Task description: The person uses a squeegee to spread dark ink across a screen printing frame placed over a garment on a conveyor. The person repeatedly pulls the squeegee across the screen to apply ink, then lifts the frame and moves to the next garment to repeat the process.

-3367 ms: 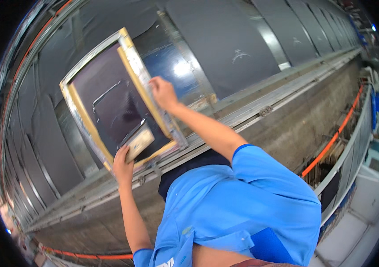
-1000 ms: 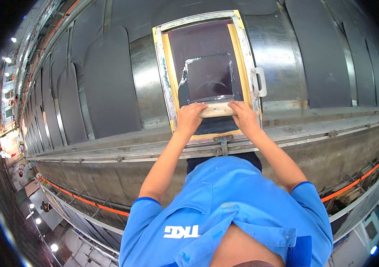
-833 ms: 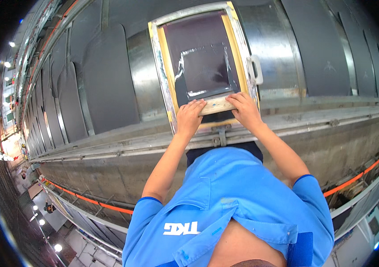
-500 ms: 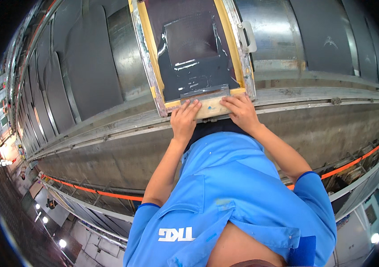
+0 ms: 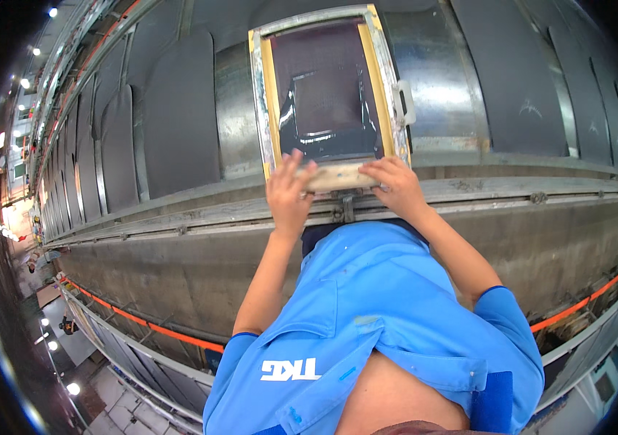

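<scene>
A squeegee with a pale wooden handle [image 5: 338,177] lies across the near end of a screen-printing frame [image 5: 257,94], tilted a little. My right hand [image 5: 401,190] grips the handle's right end, fingers over its top. At the left end is my left hand [image 5: 289,199], its fingers raised, apart and blurred by motion; whether it still touches the wood cannot be made out. Inside the frame, yellow tape runs along the sides. Dark, glossy ink [image 5: 331,145] lies in a band on the mesh [image 5: 327,101], nearest the squeegee. The squeegee's blade is mostly hidden.
The frame rests on a long metal table carrying dark sheets [image 5: 178,109] to the left and more dark sheets [image 5: 512,94] to the right. A white handle [image 5: 405,101] sticks out from the frame's right side. A metal rail [image 5: 468,194] runs along the table's near edge.
My left fingers have lifted from the squeegee handle, while my right hand keeps hold. The handle has tipped slightly. The view has shifted, so more of the frame's far end shows.
</scene>
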A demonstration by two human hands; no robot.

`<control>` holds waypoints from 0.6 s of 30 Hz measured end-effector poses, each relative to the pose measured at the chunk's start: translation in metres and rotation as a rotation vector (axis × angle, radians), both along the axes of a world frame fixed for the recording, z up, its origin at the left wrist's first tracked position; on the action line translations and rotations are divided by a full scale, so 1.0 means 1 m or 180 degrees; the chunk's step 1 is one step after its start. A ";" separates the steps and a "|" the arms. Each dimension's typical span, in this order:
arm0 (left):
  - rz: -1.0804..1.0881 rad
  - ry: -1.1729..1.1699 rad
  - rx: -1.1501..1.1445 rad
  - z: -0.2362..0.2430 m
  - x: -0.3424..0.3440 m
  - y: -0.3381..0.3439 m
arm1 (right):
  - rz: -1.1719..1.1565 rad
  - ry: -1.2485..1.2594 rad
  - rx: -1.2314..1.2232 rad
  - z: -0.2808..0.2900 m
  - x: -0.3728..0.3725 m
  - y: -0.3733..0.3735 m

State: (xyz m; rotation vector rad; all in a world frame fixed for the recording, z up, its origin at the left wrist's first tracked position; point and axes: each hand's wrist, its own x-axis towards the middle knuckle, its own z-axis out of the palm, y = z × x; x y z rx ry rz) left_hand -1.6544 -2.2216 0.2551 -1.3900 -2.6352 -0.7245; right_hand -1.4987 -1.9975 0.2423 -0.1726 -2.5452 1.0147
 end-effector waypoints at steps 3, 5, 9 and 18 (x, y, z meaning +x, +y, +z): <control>0.0750 -0.0024 0.1331 0.028 -0.038 0.040 | -0.0644 0.0003 -0.0730 0.009 -0.030 0.031; 0.1094 -0.1131 0.1909 0.029 -0.056 0.057 | -0.1109 -0.0047 -0.1981 0.005 -0.047 0.044; 0.1625 -0.4070 0.2565 -0.022 -0.068 0.056 | -0.1247 -0.0272 -0.4881 -0.016 -0.075 0.042; 0.0712 -0.6633 0.2388 -0.075 -0.016 0.115 | -0.0950 -0.0106 -0.7450 -0.022 -0.054 0.023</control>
